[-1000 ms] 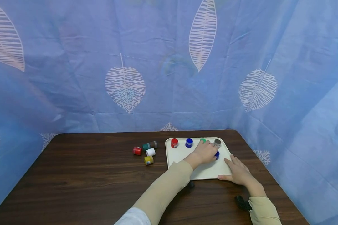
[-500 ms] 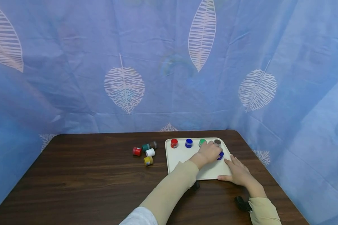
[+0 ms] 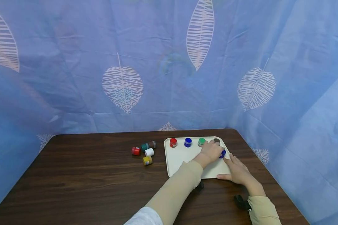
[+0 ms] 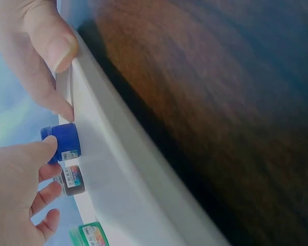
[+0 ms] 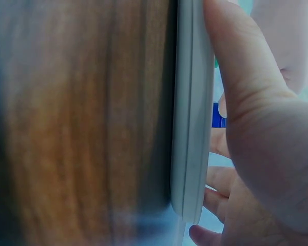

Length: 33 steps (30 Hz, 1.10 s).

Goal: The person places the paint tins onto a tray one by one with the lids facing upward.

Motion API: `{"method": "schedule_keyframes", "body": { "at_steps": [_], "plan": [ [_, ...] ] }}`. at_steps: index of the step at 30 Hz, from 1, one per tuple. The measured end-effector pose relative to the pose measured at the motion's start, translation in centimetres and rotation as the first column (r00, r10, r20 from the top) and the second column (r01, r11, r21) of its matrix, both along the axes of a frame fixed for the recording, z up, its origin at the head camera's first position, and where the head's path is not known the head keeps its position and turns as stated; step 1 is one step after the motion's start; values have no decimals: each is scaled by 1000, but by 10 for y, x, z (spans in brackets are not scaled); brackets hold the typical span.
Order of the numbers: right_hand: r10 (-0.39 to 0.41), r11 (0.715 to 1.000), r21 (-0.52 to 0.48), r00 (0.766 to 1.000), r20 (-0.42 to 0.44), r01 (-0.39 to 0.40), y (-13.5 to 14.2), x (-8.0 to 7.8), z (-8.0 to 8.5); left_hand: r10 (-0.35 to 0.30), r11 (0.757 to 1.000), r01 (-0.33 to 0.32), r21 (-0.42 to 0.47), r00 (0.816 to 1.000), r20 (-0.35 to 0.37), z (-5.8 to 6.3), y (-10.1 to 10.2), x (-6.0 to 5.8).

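My left hand (image 3: 212,151) pinches a blue paint jar (image 4: 66,137) between thumb and fingers, with the jar's base at the white tray's surface. Beneath it lies the tray (image 3: 181,161). My right hand (image 3: 238,172) rests at the tray's near right corner, thumb along the front rim and fingers stretched along the right side. Behind my left hand stands a dark brown paint jar (image 4: 73,179), partly covered in the head view. Along the tray's back stand a green paint jar (image 3: 201,142), another blue jar (image 3: 188,142) and a red jar (image 3: 173,142).
Left of the tray, loose jars lie on the dark wood table (image 3: 95,181): red (image 3: 136,151), teal (image 3: 144,147), brown (image 3: 152,144), white (image 3: 149,152) and yellow (image 3: 147,160). A blue leaf-patterned cloth (image 3: 157,78) hangs behind the table.
My left hand has slid the blue jar rightward across the tray, towards its right edge. The green jar shows more fully now. My right hand has stayed at the corner.
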State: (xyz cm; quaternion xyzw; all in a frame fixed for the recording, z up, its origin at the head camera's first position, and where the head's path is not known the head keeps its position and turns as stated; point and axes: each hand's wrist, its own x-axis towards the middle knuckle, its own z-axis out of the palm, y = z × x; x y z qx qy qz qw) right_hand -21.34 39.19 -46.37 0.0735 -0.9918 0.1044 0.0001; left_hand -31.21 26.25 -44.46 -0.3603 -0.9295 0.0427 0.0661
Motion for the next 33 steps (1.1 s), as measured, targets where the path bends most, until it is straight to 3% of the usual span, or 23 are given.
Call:
{"method": "schedule_keyframes", "body": {
  "at_steps": [6,11,14,20,33],
  "plan": [
    [7,1000,-8,1000,0,-7,-4,-1,5,21,999,-22,28,1000,17,-1,-1,-2],
    [11,1000,1,1000,-7,-11,-6,-2,6,10,999,-14,48,997,71,3,-8,-4],
    [12,1000,9,1000,-7,-12,-6,-3,5,-17,999,13,45,996,89,3,-16,-4],
    [12,1000,4,1000,-14,-12,-4,-1,4,-76,997,75,25,996,50,1,-33,-2],
    [28,1000,5,1000,10,-28,-3,3,4,-160,984,158,77,987,16,12,-96,25]
  ]
}}
